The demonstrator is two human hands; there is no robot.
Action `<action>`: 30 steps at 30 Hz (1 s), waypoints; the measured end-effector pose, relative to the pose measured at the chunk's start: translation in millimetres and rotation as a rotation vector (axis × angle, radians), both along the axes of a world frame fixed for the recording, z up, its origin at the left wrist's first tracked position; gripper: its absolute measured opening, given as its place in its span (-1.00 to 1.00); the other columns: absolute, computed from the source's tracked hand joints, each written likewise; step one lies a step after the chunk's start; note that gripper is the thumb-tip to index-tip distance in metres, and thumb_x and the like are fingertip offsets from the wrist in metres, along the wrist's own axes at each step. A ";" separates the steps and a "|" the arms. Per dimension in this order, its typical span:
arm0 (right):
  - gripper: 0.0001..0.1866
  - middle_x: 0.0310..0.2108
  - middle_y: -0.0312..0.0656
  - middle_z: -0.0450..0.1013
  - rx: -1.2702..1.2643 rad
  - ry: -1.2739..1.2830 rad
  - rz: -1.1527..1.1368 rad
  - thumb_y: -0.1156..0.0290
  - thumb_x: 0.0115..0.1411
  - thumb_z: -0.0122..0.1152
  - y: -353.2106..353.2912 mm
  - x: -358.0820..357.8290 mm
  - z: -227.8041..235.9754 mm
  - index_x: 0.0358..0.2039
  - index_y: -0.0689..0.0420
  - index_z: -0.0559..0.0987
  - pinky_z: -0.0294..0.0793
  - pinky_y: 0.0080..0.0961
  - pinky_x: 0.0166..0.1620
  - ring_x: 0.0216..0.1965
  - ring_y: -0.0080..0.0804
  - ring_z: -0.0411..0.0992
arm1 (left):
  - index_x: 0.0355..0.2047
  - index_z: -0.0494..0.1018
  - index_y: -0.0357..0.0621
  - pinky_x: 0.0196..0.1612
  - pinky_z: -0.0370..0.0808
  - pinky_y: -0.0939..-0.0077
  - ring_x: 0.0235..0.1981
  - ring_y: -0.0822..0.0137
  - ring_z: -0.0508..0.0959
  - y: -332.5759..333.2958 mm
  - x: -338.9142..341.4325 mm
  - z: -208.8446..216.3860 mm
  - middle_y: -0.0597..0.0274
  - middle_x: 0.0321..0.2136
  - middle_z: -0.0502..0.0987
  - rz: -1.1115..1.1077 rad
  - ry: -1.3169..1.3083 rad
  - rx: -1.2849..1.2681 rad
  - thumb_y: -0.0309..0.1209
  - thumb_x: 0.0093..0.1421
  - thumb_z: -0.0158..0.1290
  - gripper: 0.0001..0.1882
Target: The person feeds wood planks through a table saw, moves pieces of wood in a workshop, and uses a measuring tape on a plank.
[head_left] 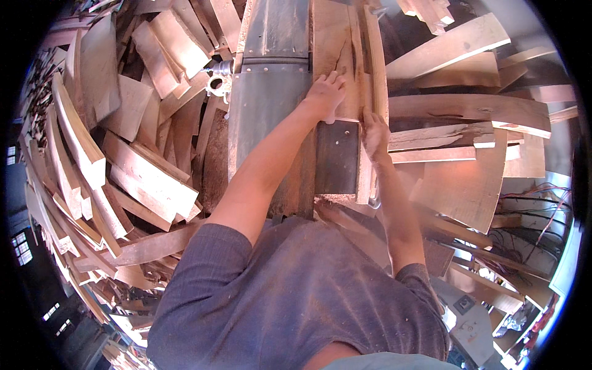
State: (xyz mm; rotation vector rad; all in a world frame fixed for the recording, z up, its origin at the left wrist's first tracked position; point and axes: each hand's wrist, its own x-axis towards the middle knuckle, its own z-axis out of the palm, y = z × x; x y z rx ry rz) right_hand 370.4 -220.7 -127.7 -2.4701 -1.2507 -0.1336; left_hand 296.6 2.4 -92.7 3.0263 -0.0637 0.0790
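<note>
No text, label, brand, number or sign can be read here, neither on the board (331, 31) lying on the machine's metal bed (337, 154) nor on the dusty dark shirt (339, 277). The grey box (472, 336) at the lower right bears a small dark square mark (464, 303), too small to make out as writing, and the pale panel (564, 265) near the right rim is too blurred to read.

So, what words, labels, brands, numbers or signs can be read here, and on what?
None can be read.
The cracked, pale wooden board under the left hand shows no lettering.
Any marking on the dark square patch at lower right is too small to read.
</note>
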 end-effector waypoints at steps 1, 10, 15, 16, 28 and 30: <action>-0.50 -0.14 -0.03 0.57 -0.007 0.014 -0.008 0.48 0.13 0.22 1.8 -0.4 0.7 0.13 0.14 0.49 0.54 -0.10 -0.05 -0.09 0.09 0.51 | 0.04 0.50 -0.23 0.31 0.32 0.18 0.33 -0.05 0.29 0.8 0.4 -1.5 -0.01 0.18 0.41 0.008 -0.016 0.015 -0.21 -0.40 0.43 -0.12; -0.50 -0.08 -0.03 0.55 0.002 0.019 -0.016 0.47 0.14 0.23 8.1 6.2 2.5 0.13 0.13 0.48 0.55 -0.10 -0.04 -0.08 0.09 0.51 | -0.01 0.53 -0.26 0.31 0.32 0.16 0.33 -0.06 0.28 7.9 7.5 -1.1 -0.01 0.19 0.40 0.002 -0.042 -0.001 -0.23 -0.39 0.39 -0.18; -0.49 -0.08 -0.01 0.55 -0.075 0.037 -0.036 0.50 0.14 0.20 12.6 8.2 7.1 0.16 0.16 0.47 0.55 -0.10 -0.03 -0.08 0.08 0.51 | 0.00 0.53 -0.27 0.31 0.30 0.15 0.35 -0.06 0.25 9.7 9.4 1.6 -0.01 0.21 0.37 0.000 -0.013 -0.027 -0.24 -0.37 0.39 -0.18; -0.48 -0.09 -0.01 0.55 -0.060 0.020 -0.029 0.50 0.13 0.20 13.0 9.1 6.6 0.16 0.17 0.46 0.56 -0.11 -0.04 -0.08 0.08 0.51 | 0.00 0.53 -0.28 0.32 0.30 0.15 0.35 -0.06 0.25 9.8 9.9 1.4 -0.01 0.21 0.37 0.002 -0.017 -0.042 -0.24 -0.37 0.39 -0.19; -0.59 -0.22 -0.07 0.56 0.056 0.007 -0.019 0.49 0.24 0.19 17.9 10.9 7.2 0.12 0.18 0.53 0.55 -0.14 -0.10 -0.15 0.03 0.51 | 0.06 0.52 -0.26 0.26 0.30 0.18 0.32 -0.01 0.26 13.4 16.0 6.9 0.03 0.17 0.39 0.009 -0.024 -0.002 -0.27 -0.32 0.41 -0.17; -0.58 -0.22 -0.07 0.55 0.061 0.010 -0.018 0.49 0.24 0.19 18.9 12.9 7.8 0.13 0.19 0.53 0.55 -0.15 -0.11 -0.14 0.01 0.51 | 0.09 0.50 -0.26 0.27 0.29 0.18 0.32 -0.01 0.27 14.8 18.0 8.4 0.03 0.17 0.39 0.008 -0.005 0.001 -0.26 -0.33 0.41 -0.14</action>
